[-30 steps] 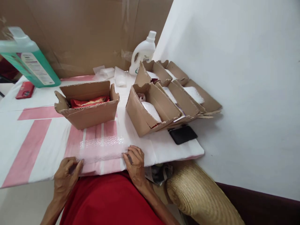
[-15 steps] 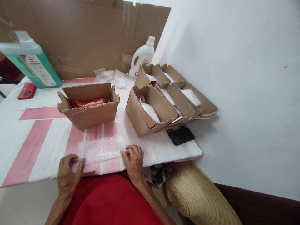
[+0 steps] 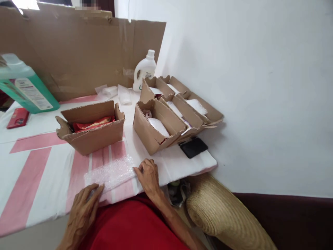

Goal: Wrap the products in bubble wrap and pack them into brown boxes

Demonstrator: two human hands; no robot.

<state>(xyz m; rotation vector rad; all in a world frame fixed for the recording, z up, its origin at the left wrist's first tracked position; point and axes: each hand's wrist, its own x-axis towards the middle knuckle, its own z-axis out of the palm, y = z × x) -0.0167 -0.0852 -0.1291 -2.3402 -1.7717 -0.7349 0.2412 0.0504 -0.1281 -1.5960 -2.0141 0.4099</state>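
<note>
A flat piece of clear bubble wrap (image 3: pixel 111 172) lies on the table near its front edge, in front of an open cardboard box (image 3: pixel 97 139). My left hand (image 3: pixel 84 208) rests at the wrap's near left corner, fingers stretched out and touching it. At the opposite end, my right hand (image 3: pixel 147 176) pinches the wrap's right edge between thumb and fingers. Red shiny packets (image 3: pixel 93 124) sit inside the box. To the right stands another open box (image 3: pixel 149 133) holding a white bubble-wrapped item (image 3: pixel 158 127).
Several more open boxes (image 3: pixel 188 113) stand against the wall, a black phone (image 3: pixel 194 147) beside them. Further back are a white bottle (image 3: pixel 145 71), folded plastic pieces (image 3: pixel 110 91) and a tall cardboard panel (image 3: pixel 85 52). A green liquid bottle (image 3: pixel 33 92) and red case (image 3: pixel 18 118) are left.
My left hand has slid right along the wrap's near edge, its fingers now flatter. The wrap's left end has tilted nearer to me. The camera view has shifted; my right hand stays at the right end.
</note>
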